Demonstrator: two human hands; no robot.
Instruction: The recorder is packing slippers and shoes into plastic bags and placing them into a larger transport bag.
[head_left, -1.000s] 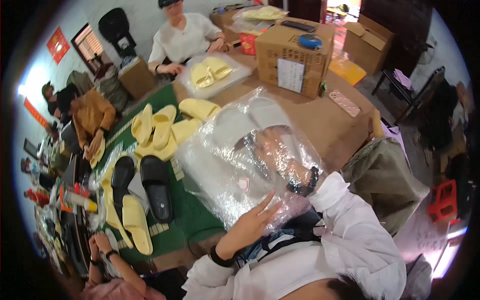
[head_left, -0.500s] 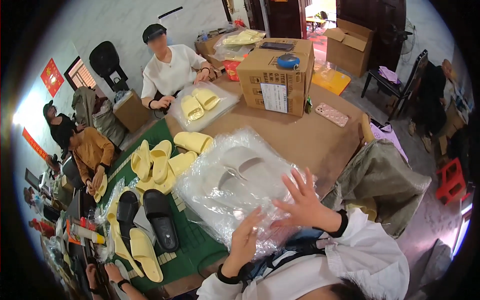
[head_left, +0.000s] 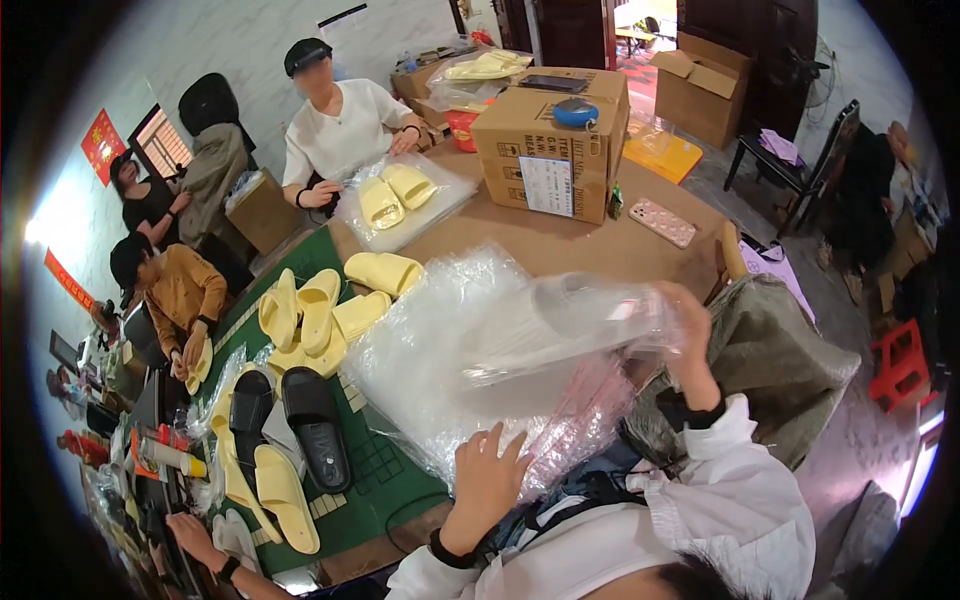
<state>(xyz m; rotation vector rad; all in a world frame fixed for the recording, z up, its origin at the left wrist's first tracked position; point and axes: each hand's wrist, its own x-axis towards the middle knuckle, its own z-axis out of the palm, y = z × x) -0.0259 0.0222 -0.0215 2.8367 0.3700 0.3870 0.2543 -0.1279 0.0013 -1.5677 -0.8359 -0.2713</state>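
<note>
My right hand (head_left: pixel 686 330) is closed on one end of a clear plastic bag with pale grey-white slippers (head_left: pixel 575 312) in it. That bag is tilted up off a stack of clear plastic bags (head_left: pixel 420 345) at the table's near edge. My left hand (head_left: pixel 487 482) rests on the near edge of the stack, fingers stretched out, holding nothing. Left of the stack are several pale yellow slippers (head_left: pixel 318 310) and a pair of black slippers (head_left: pixel 314 425). A green cutting mat (head_left: pixel 385 485) lies under them.
Across the table a person (head_left: pixel 345 130) touches bagged yellow slippers (head_left: pixel 398 195). A cardboard box (head_left: pixel 545 150) and a pink-cased phone (head_left: pixel 662 222) stand and lie beyond the stack. A grey-green sack (head_left: pixel 770 370) is at my right. Other people work at the left.
My right hand has moved right and grasped the bagged slippers, raising that end off the stack. My left hand has lowered onto the stack's near edge.
</note>
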